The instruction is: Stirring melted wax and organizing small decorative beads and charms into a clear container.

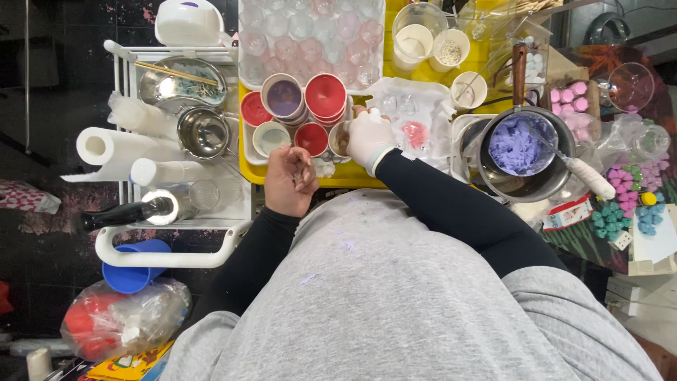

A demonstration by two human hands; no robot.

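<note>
My right hand (pixel 368 137) wears a white glove and grips a small white cup (pixel 339 139) at the front of the yellow tray (pixel 248 169). My bare left hand (pixel 289 180) hovers just below the tray's front edge, fingers curled inward; whether it pinches anything is hidden. Around the held cup stand paper cups filled with red (pixel 325 95) and purple (pixel 283 97) colour, plus a pale one (pixel 271 137). A crumpled clear plastic mould sheet (pixel 416 113) with a pink patch lies right of my gloved hand.
A metal pot of purple paste (pixel 518 144) with a white-handled spatula (pixel 589 176) sits at the right. A clear half-sphere mould tray (pixel 310 35) lies at the back. A white cart (pixel 176 243) on the left holds metal bowls, a paper towel roll (pixel 106 147) and bottles.
</note>
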